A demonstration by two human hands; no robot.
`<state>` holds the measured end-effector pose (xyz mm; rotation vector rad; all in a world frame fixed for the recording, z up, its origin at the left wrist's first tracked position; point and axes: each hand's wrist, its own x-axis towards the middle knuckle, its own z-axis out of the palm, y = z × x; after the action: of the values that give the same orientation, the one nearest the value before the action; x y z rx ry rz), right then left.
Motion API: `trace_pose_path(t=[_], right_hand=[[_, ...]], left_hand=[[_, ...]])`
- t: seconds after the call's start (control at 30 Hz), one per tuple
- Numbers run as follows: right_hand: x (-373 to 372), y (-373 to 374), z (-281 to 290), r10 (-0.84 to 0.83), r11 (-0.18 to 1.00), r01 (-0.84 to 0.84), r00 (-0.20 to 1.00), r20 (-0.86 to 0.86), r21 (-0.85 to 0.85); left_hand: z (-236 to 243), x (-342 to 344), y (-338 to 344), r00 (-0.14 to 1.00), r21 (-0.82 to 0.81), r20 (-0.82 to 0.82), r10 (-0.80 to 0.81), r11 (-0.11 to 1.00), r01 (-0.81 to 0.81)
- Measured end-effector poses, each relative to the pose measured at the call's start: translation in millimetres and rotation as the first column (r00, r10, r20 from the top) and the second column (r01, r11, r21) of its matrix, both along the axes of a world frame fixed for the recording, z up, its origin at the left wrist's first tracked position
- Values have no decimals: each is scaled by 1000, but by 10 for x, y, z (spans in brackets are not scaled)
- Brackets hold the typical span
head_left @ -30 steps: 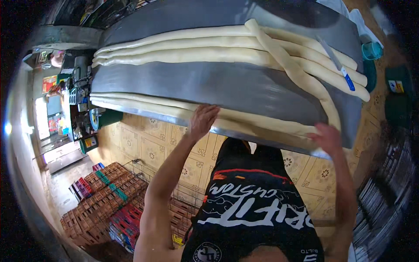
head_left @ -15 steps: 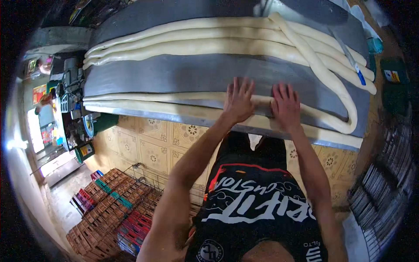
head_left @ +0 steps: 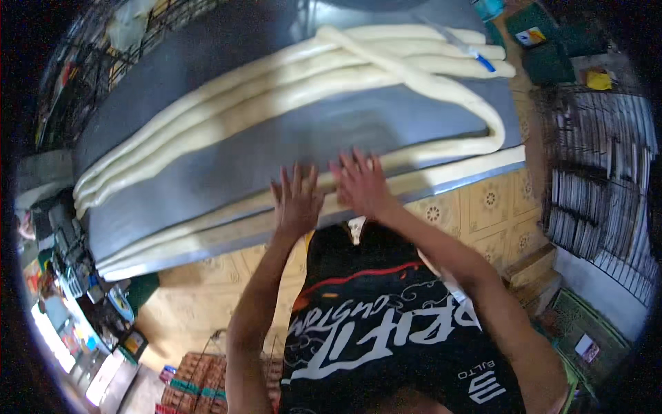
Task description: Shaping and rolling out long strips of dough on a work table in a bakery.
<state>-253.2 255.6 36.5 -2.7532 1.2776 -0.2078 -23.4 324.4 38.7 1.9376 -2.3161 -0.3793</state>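
Note:
My left hand (head_left: 298,207) lies palm down with its fingers spread on a long pale dough rope (head_left: 441,150). Beside it, my right hand (head_left: 364,186) presses flat on the same rope, fingers stretched out. At the right end this rope bends back sharply and runs up to the far side, crossing over the ropes there. A second dough strip (head_left: 476,165) runs along the near table edge, partly hidden under my hands. Several thick dough ropes (head_left: 234,116) lie side by side farther back. A knife with a blue handle (head_left: 485,63) rests across their right ends.
The dough lies on a grey metal-topped table (head_left: 269,152). Wire racks with stacked trays (head_left: 596,186) stand at the right. Green containers (head_left: 541,45) are at the far right. Brown crates (head_left: 207,372) sit at the lower left on the tiled floor.
The view has turned, so the table now slants up to the right. Both hands have shifted left along the dough rope, still flat on it.

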Motion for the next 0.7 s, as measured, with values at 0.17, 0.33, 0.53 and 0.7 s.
trace_pose_path(t=[0.17, 0.33, 0.53, 0.7], right_hand=[[-81, 44, 113, -73, 996, 75, 997, 39, -50], [-148, -263, 180, -3, 995, 2, 1000, 17, 97], [-1447, -27, 262, 2, 984, -29, 988, 152, 175], [-1662, -274, 32, 101, 995, -100, 988, 118, -10]], left_hand=[[20, -188, 82, 989, 10, 96, 111, 994, -112], [222, -107, -101, 994, 299, 100, 48, 951, -76], [273, -149, 369, 947, 210, -5, 321, 926, -313], [64, -2046, -180, 996, -13, 77, 40, 999, -39]])
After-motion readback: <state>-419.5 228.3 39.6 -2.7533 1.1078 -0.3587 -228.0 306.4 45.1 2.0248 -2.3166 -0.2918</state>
